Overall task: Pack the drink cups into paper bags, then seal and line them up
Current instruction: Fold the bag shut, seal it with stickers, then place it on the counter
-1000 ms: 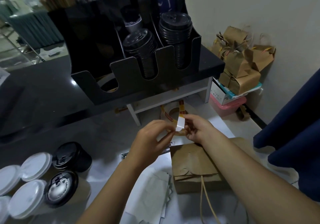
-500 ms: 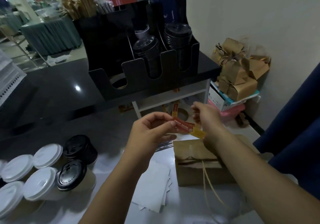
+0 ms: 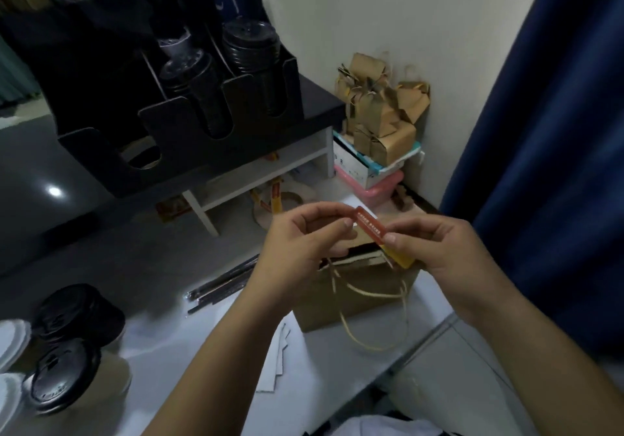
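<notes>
Both hands hold a red and yellow seal sticker [image 3: 371,229] stretched between them, just above a brown paper bag [image 3: 354,294] with string handles standing on the white counter [image 3: 320,361]. My left hand [image 3: 304,243] pinches the sticker's upper left end. My right hand [image 3: 435,250] pinches its lower right part, where the yellow end hangs down. The bag's top looks open beneath the hands. Drink cups with black lids [image 3: 64,371] and white lids [image 3: 10,344] stand at the lower left.
A black organizer [image 3: 189,121] with stacked black lids sits on a dark shelf at the back. A sticker roll [image 3: 280,199] lies under it. Sealed paper bags [image 3: 378,115] pile on boxes by the wall. Dark straws [image 3: 223,283] and white paper sheets [image 3: 273,361] lie beside the bag. A blue curtain [image 3: 557,131] hangs right.
The sticker has come off the roll and my hands have carried it down over the bag, stretched flat between them. The camera has swung right and closer.
</notes>
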